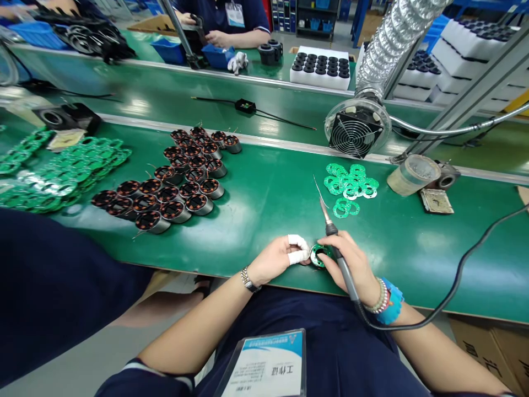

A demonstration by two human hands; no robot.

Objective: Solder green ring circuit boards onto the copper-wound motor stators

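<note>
Badge [264, 366] cut off, right hand [351, 259] gripping soldering iron [345, 281], left hand [273, 260] pinching half-hidden green ring [314, 259]

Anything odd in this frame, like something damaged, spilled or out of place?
Two fingers of the left hand, beside the small green ring, are wrapped in white tape; the right hand, holding a soldering iron, has none. That stands out, perhaps as a dressing or guard. Nothing else looks off.
</note>
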